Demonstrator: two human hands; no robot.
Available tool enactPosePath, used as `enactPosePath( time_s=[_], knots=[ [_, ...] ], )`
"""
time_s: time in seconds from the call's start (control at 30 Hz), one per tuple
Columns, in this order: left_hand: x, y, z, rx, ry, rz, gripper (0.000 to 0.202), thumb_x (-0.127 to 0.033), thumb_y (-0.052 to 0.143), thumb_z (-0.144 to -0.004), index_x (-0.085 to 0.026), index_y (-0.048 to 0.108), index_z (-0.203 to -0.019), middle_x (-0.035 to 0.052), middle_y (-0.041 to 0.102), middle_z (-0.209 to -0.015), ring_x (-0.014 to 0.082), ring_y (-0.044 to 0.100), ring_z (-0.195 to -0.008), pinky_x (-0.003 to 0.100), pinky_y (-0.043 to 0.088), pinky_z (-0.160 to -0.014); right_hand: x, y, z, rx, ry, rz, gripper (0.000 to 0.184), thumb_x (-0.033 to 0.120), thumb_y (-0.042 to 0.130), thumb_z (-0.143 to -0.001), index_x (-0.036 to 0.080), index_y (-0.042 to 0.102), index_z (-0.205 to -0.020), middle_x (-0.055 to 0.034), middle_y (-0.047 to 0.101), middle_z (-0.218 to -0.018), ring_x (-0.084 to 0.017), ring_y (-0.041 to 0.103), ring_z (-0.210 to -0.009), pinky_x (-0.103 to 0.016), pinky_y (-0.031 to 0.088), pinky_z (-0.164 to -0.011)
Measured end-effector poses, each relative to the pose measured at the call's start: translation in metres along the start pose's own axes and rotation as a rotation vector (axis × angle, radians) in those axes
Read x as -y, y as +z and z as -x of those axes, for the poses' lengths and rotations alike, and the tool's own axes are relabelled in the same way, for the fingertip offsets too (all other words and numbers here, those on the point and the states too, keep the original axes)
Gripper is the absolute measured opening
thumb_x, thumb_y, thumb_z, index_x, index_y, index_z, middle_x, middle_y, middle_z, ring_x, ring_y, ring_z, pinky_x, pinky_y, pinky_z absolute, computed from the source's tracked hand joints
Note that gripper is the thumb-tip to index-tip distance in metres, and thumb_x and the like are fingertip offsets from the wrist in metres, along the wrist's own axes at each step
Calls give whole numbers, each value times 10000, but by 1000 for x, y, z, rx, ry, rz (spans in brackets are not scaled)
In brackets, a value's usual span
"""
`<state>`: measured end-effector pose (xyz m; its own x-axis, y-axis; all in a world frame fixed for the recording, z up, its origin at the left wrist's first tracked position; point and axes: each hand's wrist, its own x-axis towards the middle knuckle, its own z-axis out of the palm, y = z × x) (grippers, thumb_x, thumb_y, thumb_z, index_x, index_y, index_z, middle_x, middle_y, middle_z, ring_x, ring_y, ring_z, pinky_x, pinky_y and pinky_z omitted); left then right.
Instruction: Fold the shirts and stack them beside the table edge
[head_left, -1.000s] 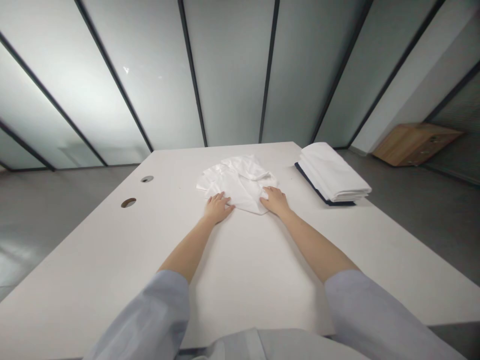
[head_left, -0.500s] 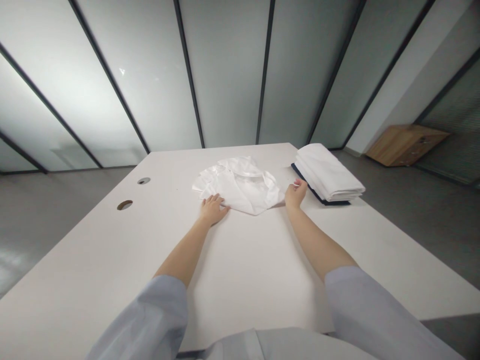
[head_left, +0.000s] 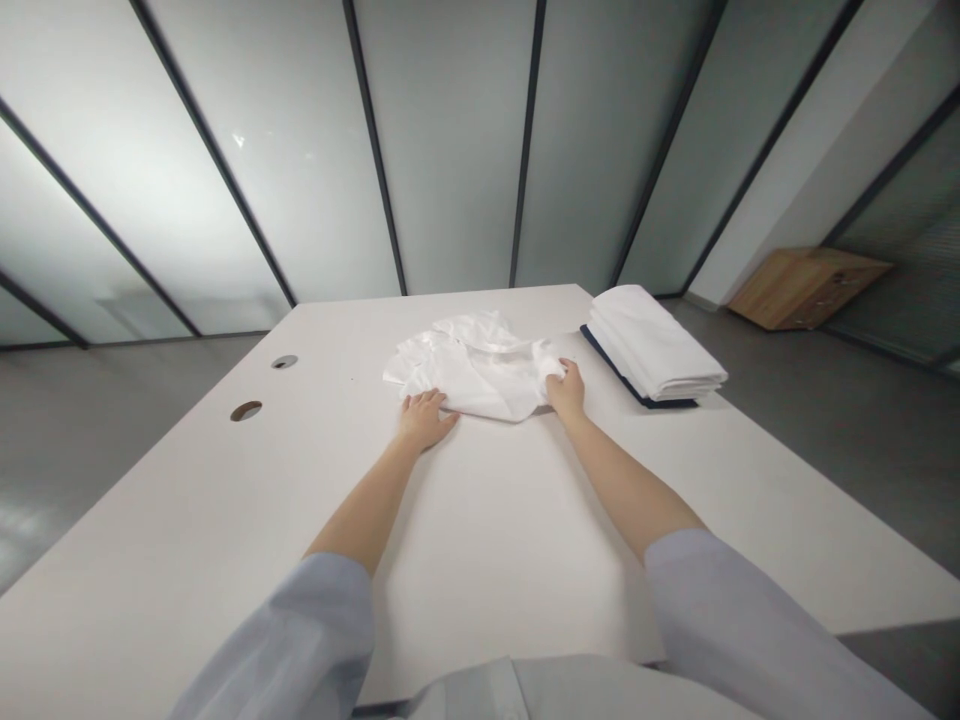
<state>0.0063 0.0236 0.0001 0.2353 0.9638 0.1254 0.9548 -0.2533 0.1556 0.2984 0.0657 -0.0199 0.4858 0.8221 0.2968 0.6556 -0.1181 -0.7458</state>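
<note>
A crumpled white cloth (head_left: pixel 480 370), thin and slightly shiny with a ruffled left side, lies on the white table (head_left: pixel 480 530). I cannot tell whether it is a garment. My left hand (head_left: pixel 426 418) rests on its near left edge, fingers spread and flat. At the right edge of the cloth, my right hand (head_left: pixel 567 390) has its fingers closed on the fabric, which is bunched up there.
To the right is a stack of folded white cloths (head_left: pixel 652 345) on a dark blue folded piece (head_left: pixel 671 404). Two round holes, one a cable hole (head_left: pixel 246 411), pierce the tabletop at left. A wooden cabinet (head_left: pixel 806 287) stands on the floor beyond. Frosted glass panels line the back.
My right hand has moved left and taken hold of the cloth's right edge, pushing it inward into a bunch. My left hand has stayed in place.
</note>
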Motion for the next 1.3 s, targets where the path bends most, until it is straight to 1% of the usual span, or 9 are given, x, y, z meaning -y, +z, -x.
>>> enactPosePath(
  time_s=[0.13,0.27,0.37,0.5,0.7,0.9,1.0,1.13,1.3],
  knots=[
    [-10,-5,3,-39,82,-56,468,-486,498,-896,-205,600,-1256,111,587,-1345,285,526,-1241,433,343,-1085,-4,-10,-7,-180,56,-19,643,139,398,-718,79,434,-1358,-191,592,-1223,-294,557,-1110,-436,417,-966],
    [-19,-12,4,-33,57,12,432,-483,445,-928,-197,626,-1198,81,729,-977,240,651,-1015,368,442,-950,7,-18,1,-274,-222,97,618,108,391,-720,108,487,-1331,-197,532,-1297,-323,462,-1216,-513,334,-1025],
    [-17,-12,4,-45,72,41,369,-418,433,-939,-203,652,-1144,68,728,-938,223,657,-983,347,453,-935,22,-20,14,-167,-520,176,533,126,397,-777,132,534,-1292,-176,550,-1275,-306,443,-1227,-485,321,-1040],
    [-6,-5,4,-132,60,-24,470,-450,501,-901,-207,563,-1299,112,525,-1409,276,446,-1324,398,347,-1092,38,-15,30,164,-681,333,391,178,370,-875,155,631,-1166,-134,634,-1154,-263,533,-1099,-382,380,-978],
    [-1,2,3,38,-22,-38,665,-573,409,-920,-187,381,-1461,137,292,-1573,307,250,-1449,444,264,-1142,33,-9,27,361,-373,627,539,404,442,-909,144,480,-1379,-181,499,-1391,-323,452,-1259,-437,338,-1020],
    [-11,-12,1,37,-72,-52,588,-612,373,-916,-199,552,-1294,137,569,-1357,300,490,-1282,425,410,-1016,18,-15,10,344,-103,679,664,499,366,-930,50,418,-1417,-245,384,-1480,-361,329,-1371,-489,279,-1072],
    [-9,-21,-1,30,-158,-13,551,-584,313,-940,-206,639,-1172,116,701,-1111,271,620,-1098,381,475,-908,13,-17,4,380,-125,684,628,487,402,-921,57,479,-1372,-232,414,-1469,-350,346,-1368,-481,286,-1075],
    [-3,-22,-1,18,-234,-22,460,-509,383,-920,-205,704,-1050,127,722,-995,288,664,-987,392,501,-834,7,-16,3,468,-350,595,552,463,487,-897,137,525,-1341,-180,450,-1466,-289,388,-1356,-433,311,-1073],
    [2,-11,3,-108,-26,-44,389,-427,480,-887,-228,639,-1182,114,619,-1286,281,524,-1242,426,385,-1053,14,-16,10,258,-380,570,469,382,544,-868,137,586,-1266,-168,578,-1331,-300,498,-1242,-426,365,-1013]
  ],
)
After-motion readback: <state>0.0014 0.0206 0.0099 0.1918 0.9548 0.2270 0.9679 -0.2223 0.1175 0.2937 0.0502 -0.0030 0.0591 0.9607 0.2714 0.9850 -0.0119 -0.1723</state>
